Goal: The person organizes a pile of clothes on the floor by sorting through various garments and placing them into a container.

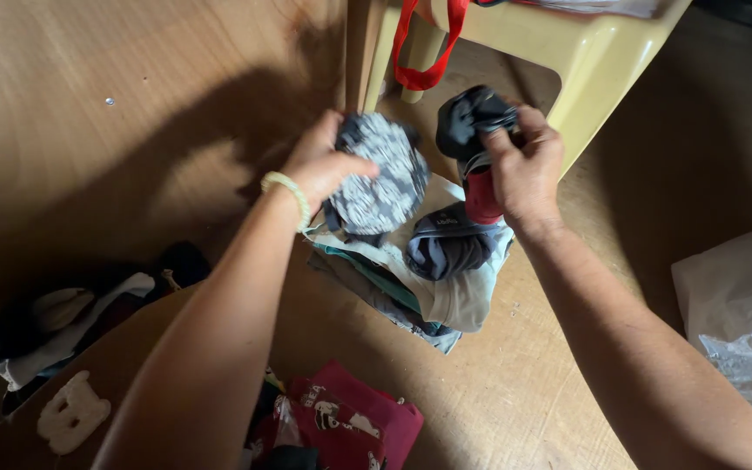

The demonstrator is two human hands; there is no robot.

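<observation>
While both hands hover above the wooden floor (567, 392), I see 2 small rolled bundles of cloth lifted clear of the pile below. My left hand (319, 165) is curled around a grey speckled bundle (380, 174), thumb pressed across its front and fingers closed behind it, which looks like a way to keep the roll from springing open. My right hand (524, 170) pinches a dark bundle with a red part (476, 148) from the side, fingertips tight on its upper edge, the red end hanging down toward the palm. Both bundles are in the air, near each other but not touching, just in front of the pale yellow plastic stool (602, 52), from which a red strap (428, 43) dangles.

Directly beneath them lies a flat stack of folded clothes (446, 300), with 1 more dark rolled piece (450, 244) resting on top. I see no true container; a clear plastic bag (741, 322) lies at right, contents unclear. Dark and white garments (63, 326) sit at left, and a red printed garment (350, 418) lies nearest me.
</observation>
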